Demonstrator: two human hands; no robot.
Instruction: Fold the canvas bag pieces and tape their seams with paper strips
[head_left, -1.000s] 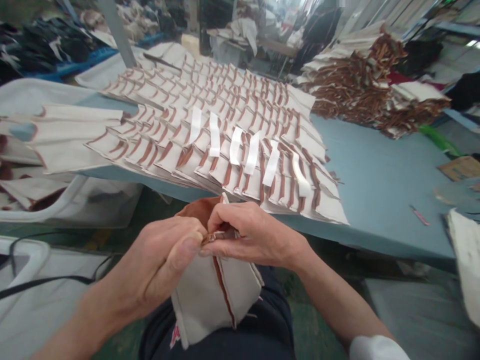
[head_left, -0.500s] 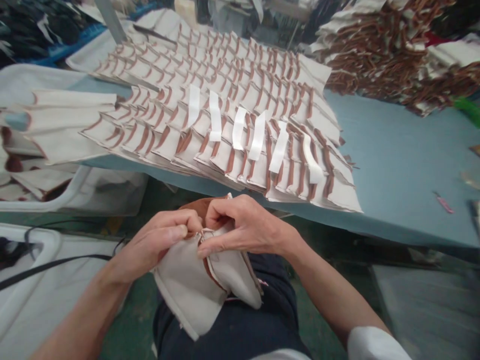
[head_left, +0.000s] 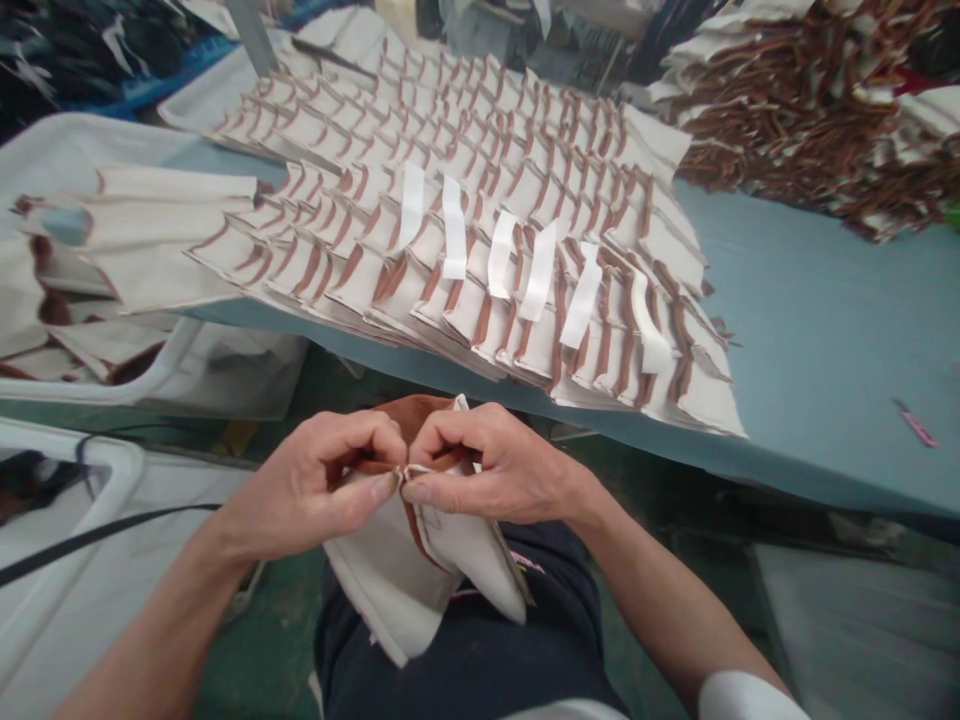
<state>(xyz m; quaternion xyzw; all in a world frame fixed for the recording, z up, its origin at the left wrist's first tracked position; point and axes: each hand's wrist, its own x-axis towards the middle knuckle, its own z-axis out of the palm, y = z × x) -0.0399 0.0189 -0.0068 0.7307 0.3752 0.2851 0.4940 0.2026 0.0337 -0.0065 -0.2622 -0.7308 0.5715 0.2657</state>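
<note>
Cream piece [head_left: 405,590] with brown trim lies over the lap, just below the table [head_left: 810,330] edge. Left hand [head_left: 322,485] and right hand [head_left: 495,465] are both pinched shut on its top seam, thumbs and forefingers meeting. On the blue table beyond lie overlapped rows [head_left: 480,150] of like pieces with six white strips [head_left: 454,228] on the near ones, any print too small to read; a heap [head_left: 810,90] sits far right.

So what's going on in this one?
A seated person pinches the top edge of a cream fabric piece with brown trim between left hand and right hand over the lap. On the blue table ahead, similar pieces lie fanned in rows, white strips laid across some. A heap of more sits far right.
</note>
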